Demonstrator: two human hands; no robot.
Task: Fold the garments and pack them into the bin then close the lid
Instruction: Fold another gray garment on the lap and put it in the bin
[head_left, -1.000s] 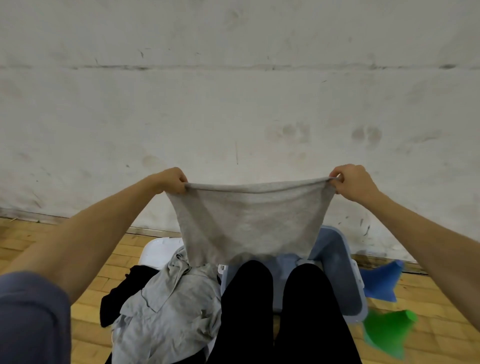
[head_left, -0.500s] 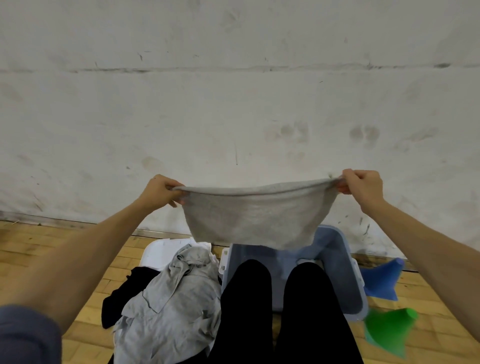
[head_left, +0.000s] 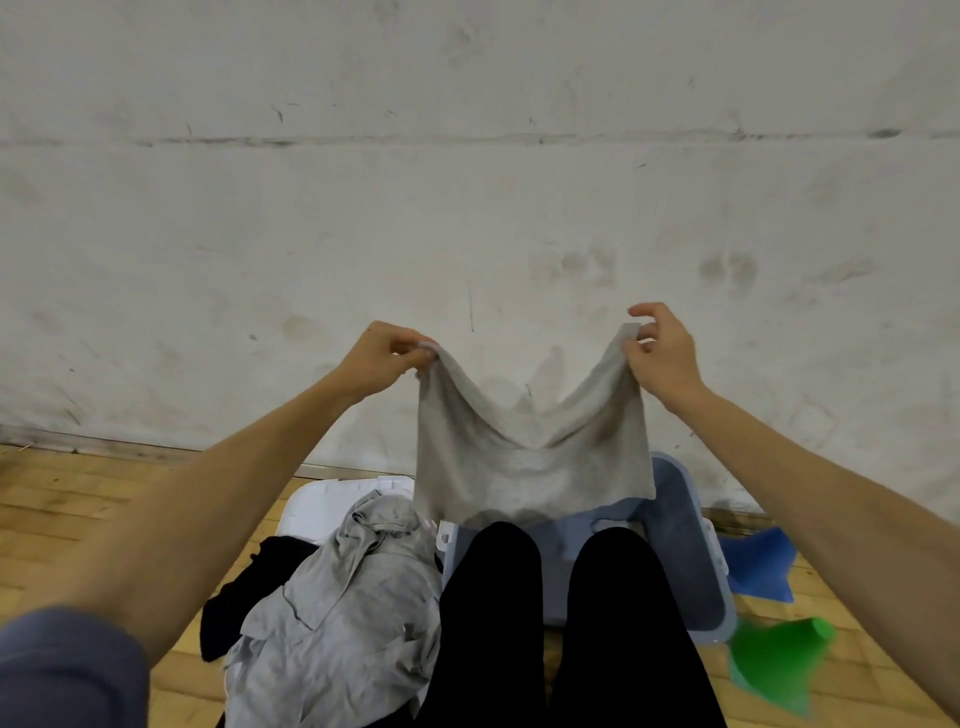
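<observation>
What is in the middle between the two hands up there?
In the head view, a grey cloth hangs between the left hand and the right hand, sagging in the middle, with the wall behind.

Wooden floor (head_left: 78, 514) under blue bin (head_left: 691, 525), clothes pile (head_left: 332, 623), white lid (head_left: 317, 504).

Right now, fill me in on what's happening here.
A person sitting on a wooden floor is folding laundry. The left hand and right hand each pinch a top corner of a light grey garment, held up in front of the wall so its top edge sags between them. It hangs over an open blue-grey bin behind the person's black-clad legs. A heap of unfolded grey and black clothes waits to the left, on what looks like the white lid.
</observation>
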